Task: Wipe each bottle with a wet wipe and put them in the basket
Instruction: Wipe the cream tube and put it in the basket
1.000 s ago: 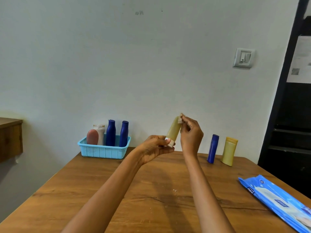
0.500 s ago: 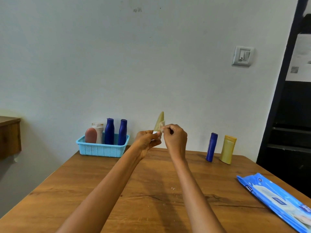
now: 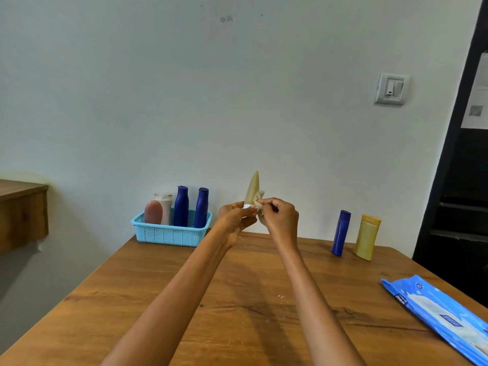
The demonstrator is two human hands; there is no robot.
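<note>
While left grip (image 3: 235, 216) holds tube (image 3: 252, 190), wipe (image 3: 259, 200) alongside

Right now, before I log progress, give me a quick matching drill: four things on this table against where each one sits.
Things:
1. beige tube
2. pink bottle
3. yellow bottle
4. wipes pack

Places:
A. lying flat at the table's right near edge
B. standing in the blue basket
C. held up by the left hand, with the right hand pressing a wipe to it
D. standing on the table beside a lone blue bottle

Pairs: 1-C, 2-B, 3-D, 4-A
</note>
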